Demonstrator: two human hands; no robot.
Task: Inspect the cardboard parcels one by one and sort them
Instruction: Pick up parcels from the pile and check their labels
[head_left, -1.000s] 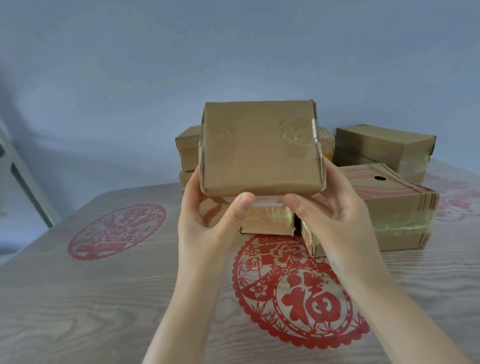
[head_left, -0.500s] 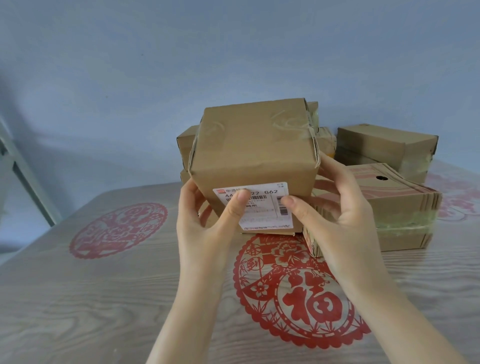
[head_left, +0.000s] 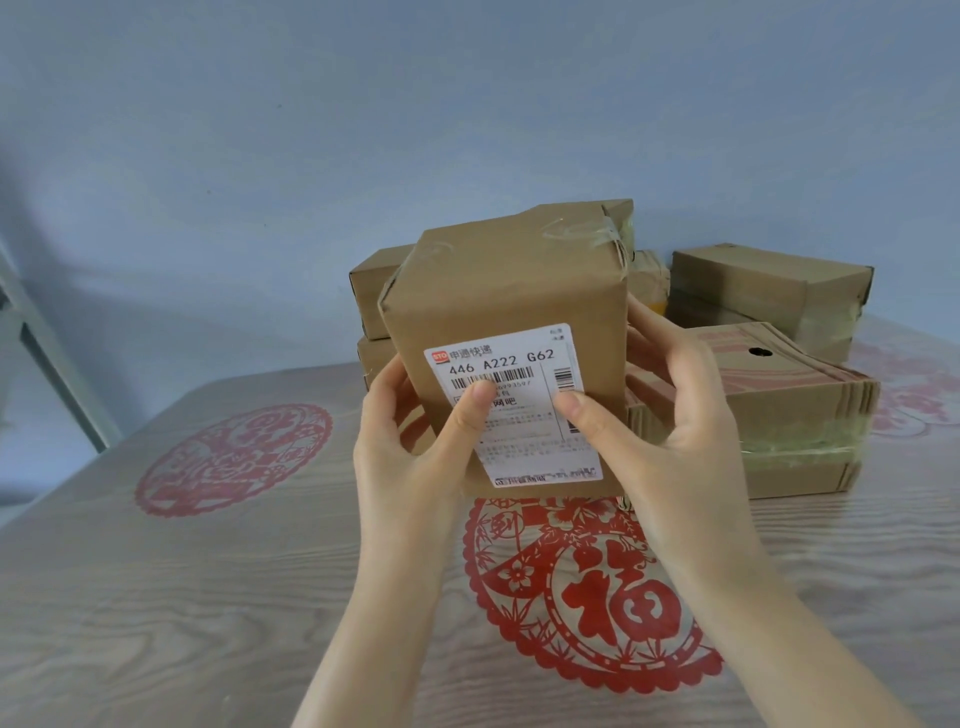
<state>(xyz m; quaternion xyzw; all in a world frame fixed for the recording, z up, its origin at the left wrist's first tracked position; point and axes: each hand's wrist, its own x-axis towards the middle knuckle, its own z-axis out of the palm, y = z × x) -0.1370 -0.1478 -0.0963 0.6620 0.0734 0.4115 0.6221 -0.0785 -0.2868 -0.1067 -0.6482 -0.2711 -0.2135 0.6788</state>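
Observation:
A taped brown cardboard parcel (head_left: 498, 291) is held up above the table, tilted so its white shipping label (head_left: 524, 384) faces me. My left hand (head_left: 415, 447) grips its left side with the thumb on the label's barcode. My right hand (head_left: 670, 426) grips its right side, thumb on the label's right edge. Behind it lie more parcels: a stack of two (head_left: 371, 296) at the left, a flat red-printed box (head_left: 789, 395) at the right, and a taped box (head_left: 763, 286) further back.
The wood-grain table (head_left: 156, 597) carries red paper-cut prints, one large one (head_left: 587, 587) under my hands and another (head_left: 234, 457) at the left. A blue-grey wall rises behind. A pale frame (head_left: 47, 353) leans at the far left.
Both hands have rolled the parcel toward me, so the label has come up from the underside to face me in full. The parcels on the table have stayed put.

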